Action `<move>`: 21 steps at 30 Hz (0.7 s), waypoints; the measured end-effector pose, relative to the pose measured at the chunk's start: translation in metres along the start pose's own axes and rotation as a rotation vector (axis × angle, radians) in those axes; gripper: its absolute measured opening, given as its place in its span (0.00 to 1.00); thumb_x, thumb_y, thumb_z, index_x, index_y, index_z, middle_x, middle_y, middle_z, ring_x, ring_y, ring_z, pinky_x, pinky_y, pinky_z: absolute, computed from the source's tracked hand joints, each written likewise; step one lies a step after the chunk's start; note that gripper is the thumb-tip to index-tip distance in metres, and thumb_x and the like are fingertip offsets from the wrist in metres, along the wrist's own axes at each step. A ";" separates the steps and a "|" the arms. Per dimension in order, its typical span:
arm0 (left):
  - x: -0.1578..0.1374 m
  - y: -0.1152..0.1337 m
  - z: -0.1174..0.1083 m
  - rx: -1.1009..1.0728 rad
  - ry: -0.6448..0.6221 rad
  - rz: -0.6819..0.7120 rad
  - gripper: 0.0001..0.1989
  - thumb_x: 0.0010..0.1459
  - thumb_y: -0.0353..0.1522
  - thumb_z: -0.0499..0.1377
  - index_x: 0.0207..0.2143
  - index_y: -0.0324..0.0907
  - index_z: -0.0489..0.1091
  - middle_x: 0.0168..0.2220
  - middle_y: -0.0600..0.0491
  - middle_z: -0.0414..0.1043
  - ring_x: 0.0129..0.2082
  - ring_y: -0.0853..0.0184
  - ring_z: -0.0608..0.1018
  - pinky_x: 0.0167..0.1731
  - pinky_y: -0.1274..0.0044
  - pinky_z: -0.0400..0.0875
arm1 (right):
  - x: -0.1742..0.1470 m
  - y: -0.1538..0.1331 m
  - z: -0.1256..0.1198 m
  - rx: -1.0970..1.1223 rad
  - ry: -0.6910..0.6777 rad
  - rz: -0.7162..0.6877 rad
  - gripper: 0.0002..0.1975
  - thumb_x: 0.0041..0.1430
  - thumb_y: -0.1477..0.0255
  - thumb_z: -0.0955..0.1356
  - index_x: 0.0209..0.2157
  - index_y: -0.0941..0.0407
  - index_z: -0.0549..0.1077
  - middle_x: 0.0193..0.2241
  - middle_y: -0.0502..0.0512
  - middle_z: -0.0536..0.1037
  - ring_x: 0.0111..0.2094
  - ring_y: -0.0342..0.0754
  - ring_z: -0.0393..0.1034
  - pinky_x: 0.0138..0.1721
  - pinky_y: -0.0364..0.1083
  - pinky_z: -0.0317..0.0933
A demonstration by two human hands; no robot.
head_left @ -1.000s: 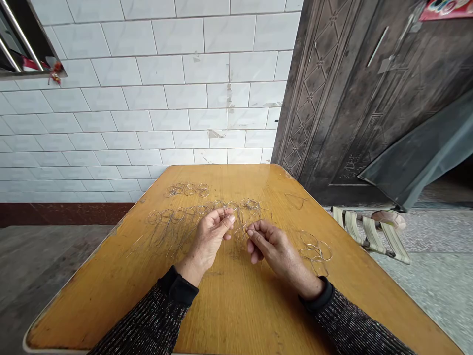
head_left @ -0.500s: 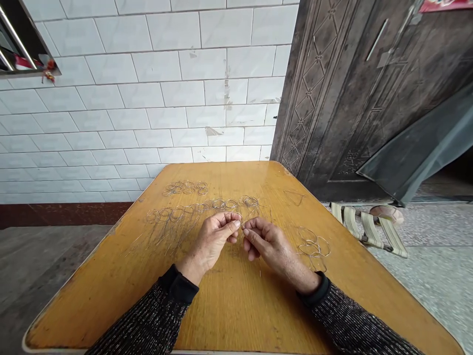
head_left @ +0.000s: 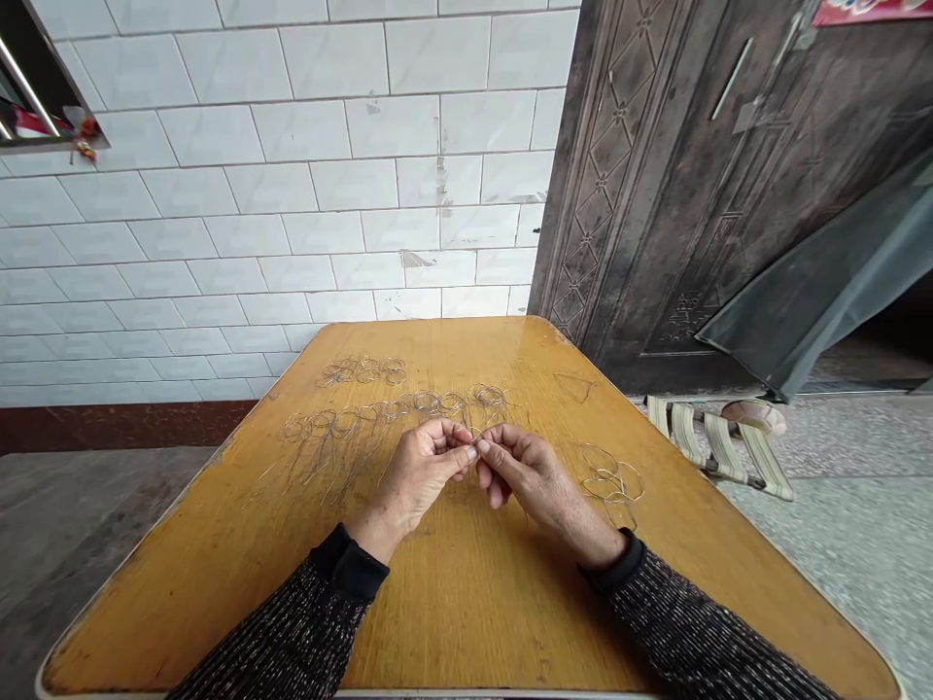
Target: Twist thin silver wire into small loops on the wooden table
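Note:
My left hand (head_left: 423, 476) and my right hand (head_left: 529, 476) meet fingertip to fingertip above the middle of a yellow wooden table (head_left: 466, 603). Between thumbs and forefingers they pinch one thin metal wire piece (head_left: 475, 442), barely visible. Just beyond the hands lies a row of looped wire pieces (head_left: 394, 413) with long straight tails. A smaller cluster of wire loops (head_left: 361, 370) lies farther back. A loose pile of wire loops (head_left: 610, 481) lies right of my right hand. Both forearms wear dark knitted sleeves.
A white tiled wall (head_left: 292, 194) stands behind the table. A dark patterned metal door (head_left: 729, 194) is at the right, with a folding stool (head_left: 718, 437) on the speckled floor beside the table. A single bent wire triangle (head_left: 574, 389) lies near the table's far right.
My two hands have come together: the right moved left and slightly up until its fingertips touch the left's on the wire. The view shifted a little.

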State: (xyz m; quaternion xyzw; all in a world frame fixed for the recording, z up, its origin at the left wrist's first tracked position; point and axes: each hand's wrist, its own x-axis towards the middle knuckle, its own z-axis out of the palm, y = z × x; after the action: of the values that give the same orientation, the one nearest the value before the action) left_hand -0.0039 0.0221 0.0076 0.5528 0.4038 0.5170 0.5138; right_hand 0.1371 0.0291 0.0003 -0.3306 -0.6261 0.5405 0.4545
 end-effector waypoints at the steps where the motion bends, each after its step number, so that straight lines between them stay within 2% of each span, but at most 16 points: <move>1: 0.000 0.000 0.000 0.013 -0.009 0.001 0.07 0.46 0.31 0.62 0.28 0.38 0.65 0.22 0.57 0.66 0.22 0.74 0.67 0.24 0.79 0.59 | 0.000 -0.001 0.000 0.022 0.001 0.000 0.16 0.54 0.59 0.65 0.25 0.57 0.63 0.16 0.45 0.69 0.12 0.36 0.60 0.14 0.37 0.51; 6: -0.001 0.002 -0.001 0.011 -0.079 -0.001 0.08 0.48 0.33 0.62 0.27 0.39 0.66 0.22 0.56 0.67 0.23 0.73 0.68 0.25 0.78 0.59 | -0.003 -0.006 -0.002 0.106 -0.033 -0.007 0.15 0.53 0.61 0.66 0.23 0.57 0.63 0.15 0.45 0.69 0.12 0.35 0.59 0.15 0.38 0.50; 10: -0.001 0.003 -0.005 -0.135 -0.123 -0.096 0.10 0.51 0.38 0.60 0.27 0.39 0.68 0.26 0.53 0.69 0.26 0.71 0.70 0.26 0.78 0.60 | -0.005 -0.009 -0.003 0.221 -0.058 -0.038 0.13 0.54 0.63 0.66 0.24 0.57 0.64 0.16 0.44 0.68 0.12 0.34 0.57 0.15 0.37 0.50; 15: -0.001 0.002 -0.006 -0.290 -0.097 -0.180 0.12 0.47 0.39 0.63 0.25 0.39 0.69 0.25 0.55 0.67 0.25 0.73 0.68 0.23 0.81 0.56 | -0.006 -0.009 -0.003 0.442 -0.169 -0.012 0.11 0.55 0.65 0.67 0.27 0.57 0.64 0.15 0.42 0.67 0.11 0.33 0.53 0.15 0.36 0.49; 21: -0.001 0.004 -0.003 -0.343 0.017 -0.168 0.10 0.43 0.36 0.65 0.20 0.39 0.69 0.21 0.57 0.66 0.21 0.75 0.65 0.21 0.81 0.54 | -0.005 -0.004 -0.005 0.544 -0.289 0.026 0.10 0.57 0.65 0.65 0.28 0.57 0.63 0.16 0.42 0.66 0.12 0.33 0.53 0.15 0.36 0.54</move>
State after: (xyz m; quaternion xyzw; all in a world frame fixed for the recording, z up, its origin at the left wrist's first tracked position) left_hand -0.0068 0.0213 0.0114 0.4171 0.3588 0.5383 0.6383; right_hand 0.1439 0.0252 0.0034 -0.1247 -0.5122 0.7355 0.4257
